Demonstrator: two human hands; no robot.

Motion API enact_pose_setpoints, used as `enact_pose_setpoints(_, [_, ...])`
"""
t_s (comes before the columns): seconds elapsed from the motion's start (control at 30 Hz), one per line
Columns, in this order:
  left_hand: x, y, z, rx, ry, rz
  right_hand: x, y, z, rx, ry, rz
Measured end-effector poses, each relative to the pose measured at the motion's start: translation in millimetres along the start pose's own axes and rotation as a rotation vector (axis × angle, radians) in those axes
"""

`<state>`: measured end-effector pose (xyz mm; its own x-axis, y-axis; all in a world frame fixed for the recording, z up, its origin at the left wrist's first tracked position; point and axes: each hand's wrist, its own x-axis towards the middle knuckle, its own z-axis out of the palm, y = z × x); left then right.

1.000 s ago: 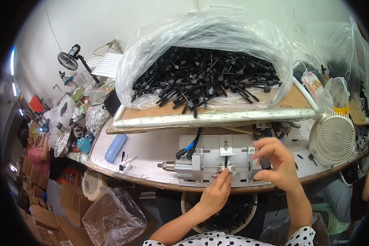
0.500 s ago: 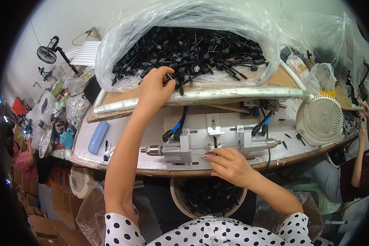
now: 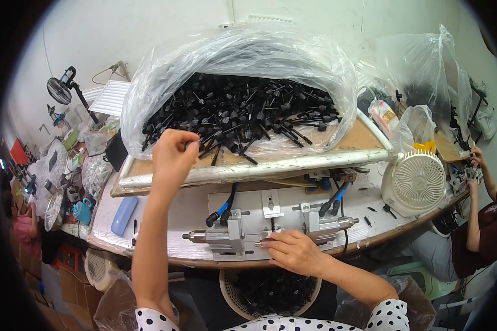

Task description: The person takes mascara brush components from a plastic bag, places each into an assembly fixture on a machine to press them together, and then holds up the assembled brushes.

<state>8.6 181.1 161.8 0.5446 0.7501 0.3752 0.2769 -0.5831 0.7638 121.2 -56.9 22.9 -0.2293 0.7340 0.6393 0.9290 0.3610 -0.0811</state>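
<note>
My left hand [image 3: 174, 156] is raised at the near left edge of a heap of black plastic parts [image 3: 226, 113] with thin stems. Its thumb and fingers are pinched together; anything between them is too small to make out. The heap lies in a clear plastic bag [image 3: 149, 77] on a raised board. My right hand [image 3: 295, 252] is closed at the middle of a metal fixture [image 3: 227, 237], fingertips against a small metal piece at its front. A thin black stem [image 3: 273, 224] stands upright just beyond those fingers. What they grip is mostly hidden.
A white pipe [image 3: 259, 161] edges the raised board. A white fan [image 3: 414, 182] stands right, a blue case [image 3: 125, 215] left. Below the table edge sits a basket [image 3: 226, 292] of black parts. A co-worker's hands [image 3: 475, 165] are at the far right.
My left hand has drawn back from the heap, toward the left, its fingers now pinched. My right hand stays at the fixture. The whole view has tilted upward.
</note>
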Motion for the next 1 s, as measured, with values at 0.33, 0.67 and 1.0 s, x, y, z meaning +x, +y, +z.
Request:
enact_pose_setpoints(0.33, [-201, -22, 102, 0.075, 0.035, 0.460, 62, 63, -70, 0.053, 0.122, 0.297])
enact_pose_setpoints(0.67, [-203, -21, 134, 0.221, -0.136, 0.402, 124, 157, -72, -0.397, -0.199, 0.659])
enact_pose_setpoints(1.0, [-202, -22, 134, 0.197, -0.145, 0.388, 82, 103, -113, 0.969, 0.331, 0.777])
